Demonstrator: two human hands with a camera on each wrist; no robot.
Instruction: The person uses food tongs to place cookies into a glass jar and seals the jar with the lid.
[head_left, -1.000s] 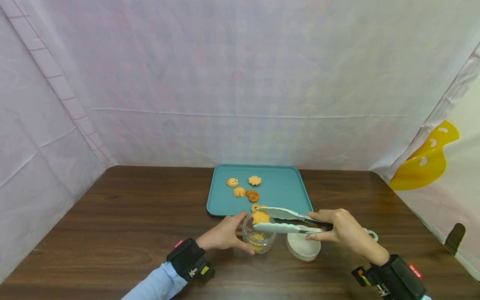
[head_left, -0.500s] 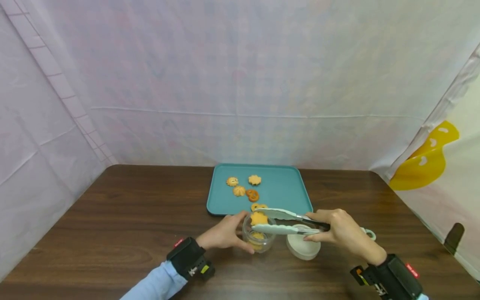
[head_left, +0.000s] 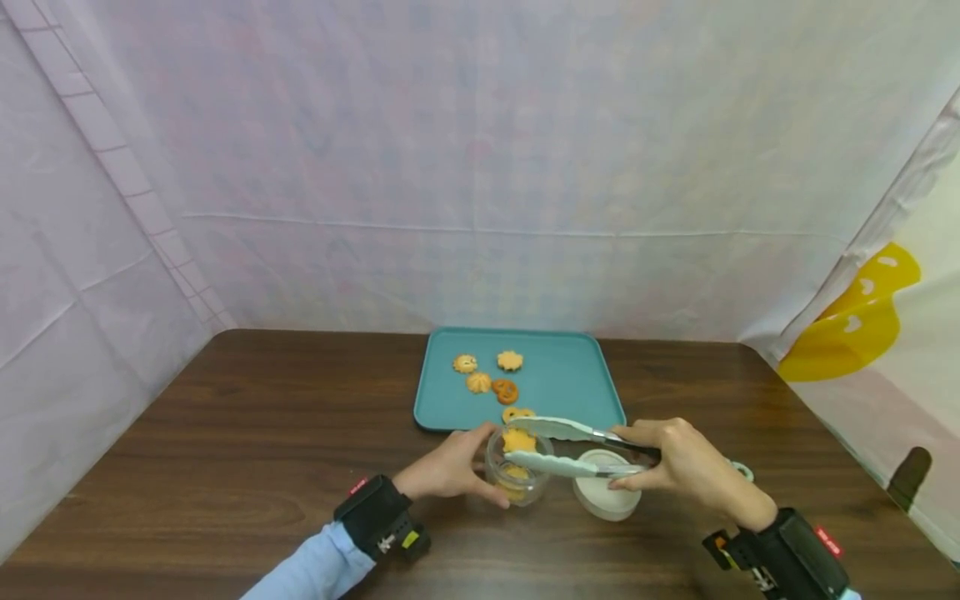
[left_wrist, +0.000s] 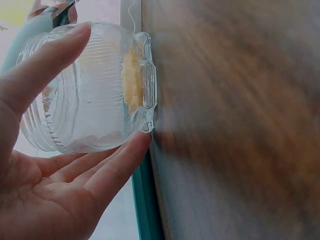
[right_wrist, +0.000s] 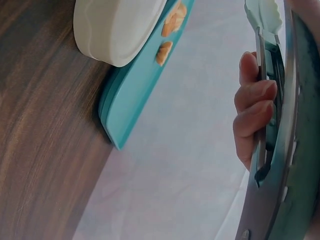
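Pale, faintly patterned cloth (head_left: 480, 167) hangs behind a dark brown wood-grain table (head_left: 247, 433). Against its far edge lies a flat teal rectangular tray (head_left: 573, 379), whose low rim probably serves to keep the loose biscuits together: a golden flower-shaped one (head_left: 510, 361), a fluted round one (head_left: 478, 382) and a brown pretzel (head_left: 506, 391) among them.

Just in front of the tray, a clear ribbed glass jar (left_wrist: 95, 95) stands upright on the table, a yellow biscuit (left_wrist: 132, 82) lying at its bottom. The left hand (head_left: 453, 467) clasps the jar, thumb on one side and fingers on the other, presumably to steady it while leaving the mouth free.

The right hand (head_left: 686, 467) grips mint-green and metal tongs (head_left: 566, 467) around the handle, well back from the tips, a hold that would keep the fingers away from the food. The tongs reach across to the jar's mouth, where a yellow scalloped biscuit (head_left: 519, 439) sits between their two arms; the angle makes it hard to tell whether both tips touch it. Beneath the tongs, beside the jar, rests a smooth, round cream-white object (head_left: 607, 502), perhaps placed there to stay within easy reach.
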